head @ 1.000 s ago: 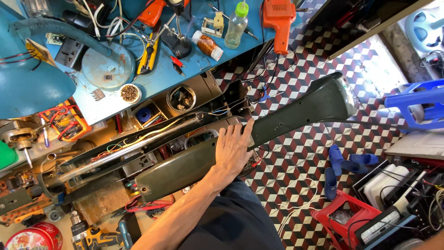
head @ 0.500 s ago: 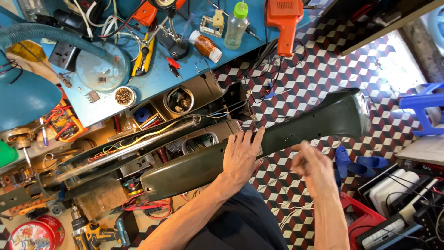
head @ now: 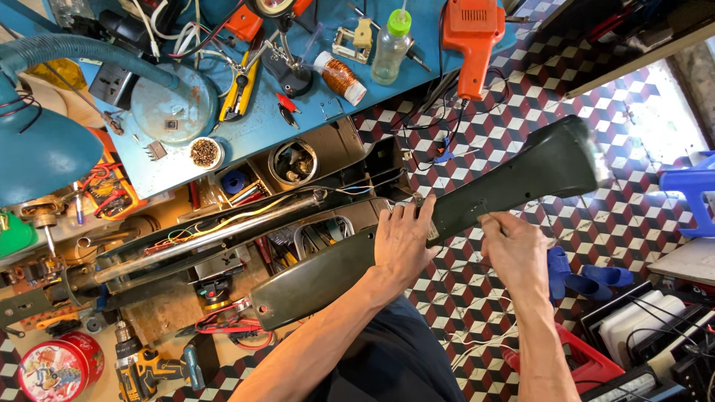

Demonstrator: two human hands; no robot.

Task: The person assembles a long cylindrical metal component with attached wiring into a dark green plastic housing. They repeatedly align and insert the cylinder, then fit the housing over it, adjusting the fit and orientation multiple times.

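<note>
A long dark green housing [head: 514, 186] lies across my lap, running from lower left up to the right. Beside it sits its opened inner frame with a metal tube [head: 201, 242] and thin wires. My left hand [head: 402, 242] lies flat on the middle of the housing, fingers spread over its edge. My right hand [head: 514, 249] pinches the housing's lower edge just to the right of the left hand; whether it holds a small part is hidden.
A blue workbench [head: 298, 112] at the top carries an orange heat gun [head: 469, 37], a green-capped bottle [head: 391, 45], a copper wire spool [head: 339, 76], pliers and a teal lamp [head: 37, 141]. A cordless drill [head: 145, 368] and a red tin [head: 56, 368] lie at the lower left.
My right hand came into view from the lower right and moved up to the housing's edge. The left hand stayed on the housing. The view shifted slightly.
</note>
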